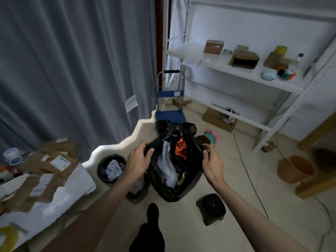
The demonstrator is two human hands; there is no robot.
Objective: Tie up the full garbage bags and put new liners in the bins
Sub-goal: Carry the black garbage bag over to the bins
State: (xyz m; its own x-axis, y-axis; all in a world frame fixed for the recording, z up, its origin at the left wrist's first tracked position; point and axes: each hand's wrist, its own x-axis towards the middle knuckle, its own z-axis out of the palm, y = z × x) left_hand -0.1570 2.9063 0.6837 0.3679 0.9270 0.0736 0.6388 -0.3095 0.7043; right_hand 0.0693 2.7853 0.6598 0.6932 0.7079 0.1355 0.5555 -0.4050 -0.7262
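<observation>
Beige floor underfoot, left hand (139, 157) and right hand (211, 163) each clutch the black bag (172, 160) rim; overstuffed, trash could spill while knotting.

Viewpoint: one wide-angle camera on the person's head, standing height.
Direction: forward and steeply down at the floor (236, 179), toward the room corner where the curtain (72, 70) meets the shelf rack (254, 77).
Nearness: the forearms run in from the bottom edge; the hands (139, 159) sit close, near frame centre.
Distortion: edges bend and smear, so the desk (45, 197) at lower left is probably nearer than it looks.
Shared view: none, a single camera.
</observation>
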